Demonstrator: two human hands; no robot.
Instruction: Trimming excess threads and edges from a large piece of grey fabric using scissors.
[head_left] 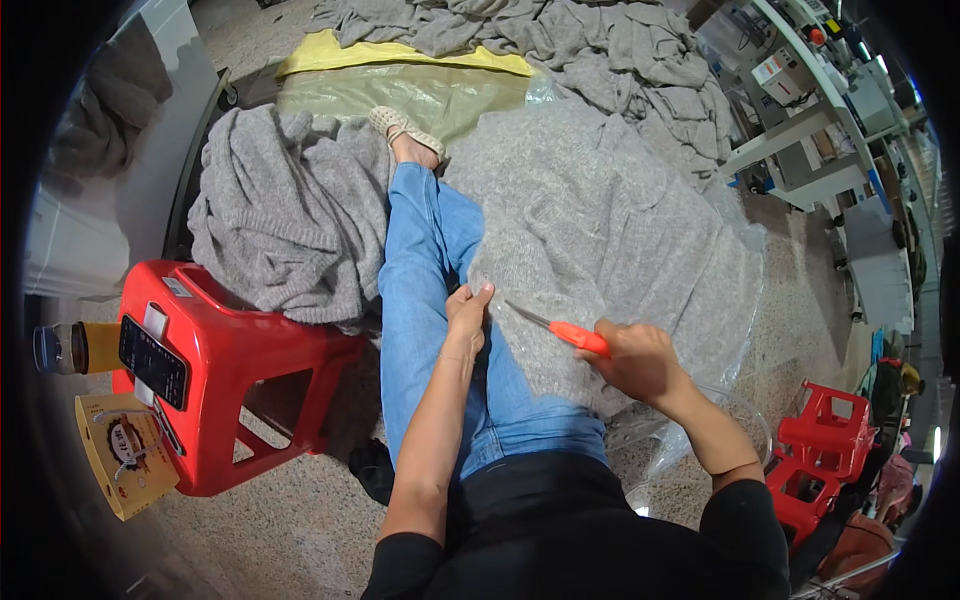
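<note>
A wide grey knitted garment (600, 230) lies across my right leg and spreads away to the right. My left hand (466, 318) is closed on its near left edge, thumb pressed against the fingers above my jeans. In my right hand (642, 362) is a pair of scissors (580, 338) with an orange-red handle. Their narrow dark blades point up and left toward the left hand, a short way apart from its fingertips. I cannot make out whether the blades touch the knit.
At left, a heap of grey knitwear (290, 215) rests by a red plastic stool (245, 370) carrying a phone (153, 362). Beside the stool are a yellow box (125, 455) and a drink cup (92, 347). More grey knits (600, 45) lie beyond, near yellow sheeting (400, 55). Red stools (825, 430) stand right.
</note>
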